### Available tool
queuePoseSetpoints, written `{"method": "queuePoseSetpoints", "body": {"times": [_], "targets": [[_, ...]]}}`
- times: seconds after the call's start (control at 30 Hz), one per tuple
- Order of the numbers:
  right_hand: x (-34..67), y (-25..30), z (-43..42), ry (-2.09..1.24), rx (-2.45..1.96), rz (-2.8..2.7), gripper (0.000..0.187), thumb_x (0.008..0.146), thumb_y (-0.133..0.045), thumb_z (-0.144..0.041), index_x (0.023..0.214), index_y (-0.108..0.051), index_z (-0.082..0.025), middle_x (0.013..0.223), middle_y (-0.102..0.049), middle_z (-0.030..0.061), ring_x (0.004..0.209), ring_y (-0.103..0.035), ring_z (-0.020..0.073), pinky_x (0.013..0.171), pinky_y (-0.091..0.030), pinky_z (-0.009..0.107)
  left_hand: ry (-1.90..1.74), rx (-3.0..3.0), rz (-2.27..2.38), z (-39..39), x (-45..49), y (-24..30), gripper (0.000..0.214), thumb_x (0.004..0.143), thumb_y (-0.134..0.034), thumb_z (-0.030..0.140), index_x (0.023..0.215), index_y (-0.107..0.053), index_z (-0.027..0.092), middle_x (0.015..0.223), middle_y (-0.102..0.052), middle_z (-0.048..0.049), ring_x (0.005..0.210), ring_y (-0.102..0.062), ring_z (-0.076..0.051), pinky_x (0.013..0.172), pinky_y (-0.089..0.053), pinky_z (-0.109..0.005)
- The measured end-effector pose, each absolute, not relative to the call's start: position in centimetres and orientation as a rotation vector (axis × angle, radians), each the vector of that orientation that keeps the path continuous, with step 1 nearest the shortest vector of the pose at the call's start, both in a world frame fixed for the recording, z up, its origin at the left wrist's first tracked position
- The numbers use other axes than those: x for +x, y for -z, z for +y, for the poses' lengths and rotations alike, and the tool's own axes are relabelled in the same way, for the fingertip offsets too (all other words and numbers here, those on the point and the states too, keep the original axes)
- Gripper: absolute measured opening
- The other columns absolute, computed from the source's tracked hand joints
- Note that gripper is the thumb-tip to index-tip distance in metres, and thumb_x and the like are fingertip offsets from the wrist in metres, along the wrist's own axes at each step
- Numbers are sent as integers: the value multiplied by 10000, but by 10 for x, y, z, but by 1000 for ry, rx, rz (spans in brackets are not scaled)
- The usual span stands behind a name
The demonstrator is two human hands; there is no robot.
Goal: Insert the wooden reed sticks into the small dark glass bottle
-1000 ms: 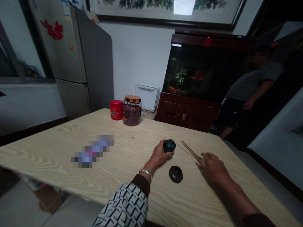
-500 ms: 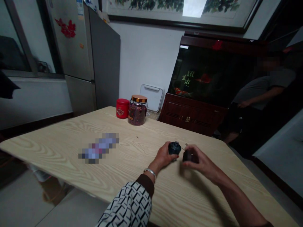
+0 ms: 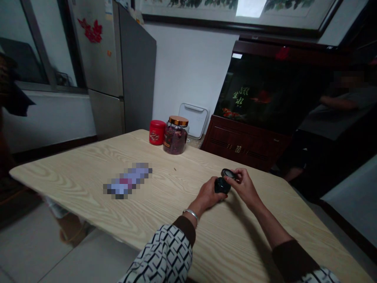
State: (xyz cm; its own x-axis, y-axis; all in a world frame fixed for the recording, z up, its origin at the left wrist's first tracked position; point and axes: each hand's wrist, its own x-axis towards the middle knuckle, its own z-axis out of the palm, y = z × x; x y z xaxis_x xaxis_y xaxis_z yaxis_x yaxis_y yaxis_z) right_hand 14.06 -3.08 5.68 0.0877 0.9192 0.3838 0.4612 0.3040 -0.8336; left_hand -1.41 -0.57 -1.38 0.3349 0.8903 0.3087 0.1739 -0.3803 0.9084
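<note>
My left hand [image 3: 208, 193] is wrapped round a small dark round pot [image 3: 221, 185] that stands on the pale wooden table [image 3: 153, 204]. Right above the pot, my right hand [image 3: 244, 185] pinches a small dark lid [image 3: 228, 173] by its edge and holds it tilted over the pot's mouth. The two hands almost touch. A silver bangle sits on my left wrist.
At the table's far edge stand a red tin [image 3: 156, 132] and a glass jar with a copper lid [image 3: 176, 135]. A blurred-out flat item [image 3: 127, 181] lies left of centre. Beyond are a fridge [image 3: 118, 70], a fish tank [image 3: 265, 92] on a cabinet, and a person [image 3: 332, 122] at right.
My right hand left the sticks, picked the dark lid up off the table and brought it over the pot. My left hand kept hold of the pot. The view drifted right.
</note>
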Motion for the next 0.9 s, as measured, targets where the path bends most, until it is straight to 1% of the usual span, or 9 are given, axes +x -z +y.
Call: {"method": "queuePoseSetpoints", "body": {"times": [0.07, 0.13, 0.3, 0.4, 0.5, 0.6, 0.7, 0.77, 0.9], "targets": [[147, -67, -30, -519, -1413, -1730, 611, 781, -672, -532, 1261, -445, -230, 1192, -651, 112, 1100, -624, 251, 856, -507, 375, -1109, 1785, 933, -5, -14, 15, 625, 652, -809, 317, 1215, -561, 205, 1070, -688, -48, 957, -634, -231, 828, -489, -315], [152, -79, -25, -488, -1493, -1939, 574, 824, -620, -489, 1316, -470, -233, 1238, -639, 107, 1144, -598, 253, 902, -488, 391, -1121, 1794, 919, -4, -14, 17, 630, 656, -808, 330, 1222, -557, 213, 1066, -688, -43, 946, -635, -228, 813, -489, -308], [149, -111, -11, -297, -1656, -2294, 430, 805, -620, -475, 1134, -595, -200, 1124, -681, 104, 1039, -625, 257, 875, -480, 367, -1108, 1802, 936, -3, -15, 18, 623, 650, -803, 307, 1217, -560, 219, 1053, -690, -40, 932, -632, -229, 797, -484, -302], [136, -124, -9, -50, -1920, -2358, 533, 780, -617, -628, 1076, -588, -187, 999, -711, 135, 914, -665, 282, 787, -481, 369, -1099, 1785, 923, -3, -16, 16, 617, 649, -798, 285, 1216, -564, 218, 1062, -689, -44, 942, -632, -231, 809, -488, -308], [123, -130, -8, 171, -2142, -2402, 684, 764, -518, -779, 1052, -611, -165, 997, -713, 201, 931, -673, 355, 774, -474, 421, -1117, 1750, 906, -3, -14, 16, 648, 636, -797, 244, 1240, -561, 217, 1103, -684, -47, 984, -628, -237, 851, -486, -316], [117, -132, -9, 144, -2158, -2434, 799, 796, -430, -804, 1230, -582, -149, 1085, -695, 231, 1017, -654, 395, 831, -467, 478, -1109, 1723, 911, -1, -12, 18, 663, 622, -798, 221, 1244, -568, 198, 1087, -691, -53, 968, -632, -240, 856, -487, -318], [122, -133, -12, -10, -1932, -2462, 837, 837, -483, -713, 1482, -367, -191, 1361, -553, 204, 1190, -581, 339, 958, -440, 447, -1119, 1742, 905, 0, -11, 19, 663, 618, -806, 234, 1236, -569, 198, 1072, -692, -51, 957, -632, -238, 842, -489, -314], [128, -135, -14, -137, -1739, -2536, 862, 800, -629, -575, 1517, -308, -220, 1461, -453, 159, 1262, -527, 285, 1021, -416, 383, -1114, 1759, 915, 0, -12, 19, 633, 621, -811, 262, 1205, -573, 205, 1048, -692, -44, 927, -635, -234, 799, -492, -305], [137, -139, -16, -195, -1677, -2607, 622, 743, -678, -265, 1349, -538, -239, 1315, -579, 106, 1182, -574, 247, 997, -432, 340, -1089, 1789, 942, -1, -15, 18, 595, 629, -808, 299, 1166, -569, 209, 1014, -686, -37, 893, -631, -228, 746, -483, -291]]}}
